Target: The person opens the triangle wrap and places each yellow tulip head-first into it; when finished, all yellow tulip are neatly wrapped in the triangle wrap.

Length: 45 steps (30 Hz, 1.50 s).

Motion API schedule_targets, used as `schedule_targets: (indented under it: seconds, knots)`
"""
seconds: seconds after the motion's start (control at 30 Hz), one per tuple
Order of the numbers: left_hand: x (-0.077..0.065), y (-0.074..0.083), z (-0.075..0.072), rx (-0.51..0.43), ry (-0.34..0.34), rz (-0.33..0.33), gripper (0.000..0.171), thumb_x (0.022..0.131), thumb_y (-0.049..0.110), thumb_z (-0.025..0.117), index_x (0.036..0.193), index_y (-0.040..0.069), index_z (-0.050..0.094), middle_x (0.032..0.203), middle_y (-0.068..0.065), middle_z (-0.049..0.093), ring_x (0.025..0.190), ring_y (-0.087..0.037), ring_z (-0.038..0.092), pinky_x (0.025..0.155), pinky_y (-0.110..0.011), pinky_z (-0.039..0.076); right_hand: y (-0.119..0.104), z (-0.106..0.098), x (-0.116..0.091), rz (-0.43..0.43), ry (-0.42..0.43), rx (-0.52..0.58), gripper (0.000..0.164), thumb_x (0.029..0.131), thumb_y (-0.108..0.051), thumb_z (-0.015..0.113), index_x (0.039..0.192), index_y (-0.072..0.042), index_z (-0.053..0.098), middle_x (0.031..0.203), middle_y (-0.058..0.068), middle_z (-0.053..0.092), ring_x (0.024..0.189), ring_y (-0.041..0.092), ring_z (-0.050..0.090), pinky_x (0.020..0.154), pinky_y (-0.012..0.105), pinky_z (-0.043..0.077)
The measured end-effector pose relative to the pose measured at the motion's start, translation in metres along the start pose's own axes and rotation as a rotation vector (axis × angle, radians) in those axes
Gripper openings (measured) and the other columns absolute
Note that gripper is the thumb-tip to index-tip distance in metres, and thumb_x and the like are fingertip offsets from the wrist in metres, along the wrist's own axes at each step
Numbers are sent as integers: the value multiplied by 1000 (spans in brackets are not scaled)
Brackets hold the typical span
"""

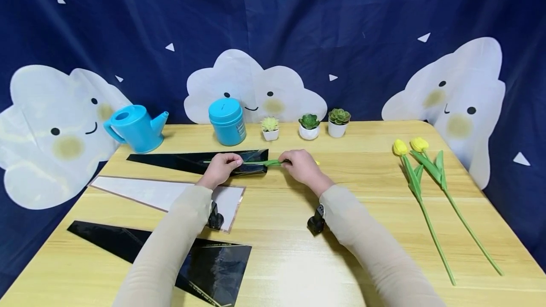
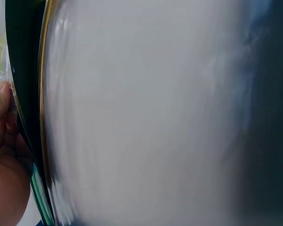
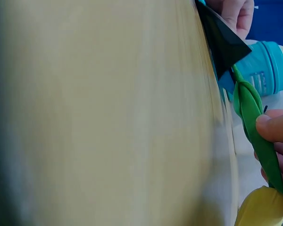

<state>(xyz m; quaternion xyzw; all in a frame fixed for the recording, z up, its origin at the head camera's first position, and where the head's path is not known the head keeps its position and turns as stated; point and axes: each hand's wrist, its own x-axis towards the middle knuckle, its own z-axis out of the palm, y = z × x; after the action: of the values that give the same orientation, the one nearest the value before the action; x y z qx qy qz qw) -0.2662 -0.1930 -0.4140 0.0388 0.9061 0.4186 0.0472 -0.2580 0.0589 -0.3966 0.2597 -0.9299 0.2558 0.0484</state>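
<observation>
My right hand pinches a yellow artificial tulip by its green leaves, just behind the bloom. The tulip lies level, bloom toward the right, its stem running left into the mouth of a black flower sleeve with a clear front. At that sleeve, the thumb and fingers of my left hand pinch the plastic near its open end. The left wrist view has this hand at its left border, against the sleeve's edge. In the head view the right hand mostly covers the yellow bloom.
A white sleeve and another black sleeve lie nearer me on the left. Two yellow tulips lie at right. Along the back stand a blue watering can, a blue canister and three small potted succulents.
</observation>
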Motion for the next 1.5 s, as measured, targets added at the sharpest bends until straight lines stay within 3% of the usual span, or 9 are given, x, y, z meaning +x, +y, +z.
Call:
schedule_targets:
  seconds: [0.27,0.6,1.0,1.27,1.5]
  knots:
    - [-1,1,2,-8,-19,-27,18,94,14,54,99,2,66,102,-12,62,89,-22,50,84,-36,43,0,3,1,-16,-54,-1,18,87,-10,64,104,-7,70,103,7,69,96,23,64,86,36,48]
    - [-3,0,1,5,-34,-53,18,94,14,54,101,2,66,103,-11,61,91,-23,50,89,-39,43,19,-14,-6,-87,-180,30,26,88,-15,64,111,-5,68,110,10,67,104,25,62,92,38,45]
    - [-2,-4,0,-10,-40,-27,18,94,14,54,101,2,65,104,-12,61,91,-23,50,88,-39,43,39,-15,-13,78,-199,239,28,88,-21,65,111,-8,68,112,9,66,109,26,59,95,40,43]
    - [-2,-4,0,-14,-38,-35,16,94,15,54,101,5,65,104,-10,60,90,-23,49,87,-38,43,36,-8,-10,66,-154,282,17,85,-12,67,100,-6,70,91,5,68,84,16,60,78,32,48]
    - [-1,-4,0,-12,-34,-18,17,94,16,55,100,5,66,104,-10,61,90,-23,50,86,-38,44,27,-4,-5,53,-124,286,16,83,-9,68,98,-6,70,87,4,67,81,15,59,75,30,47]
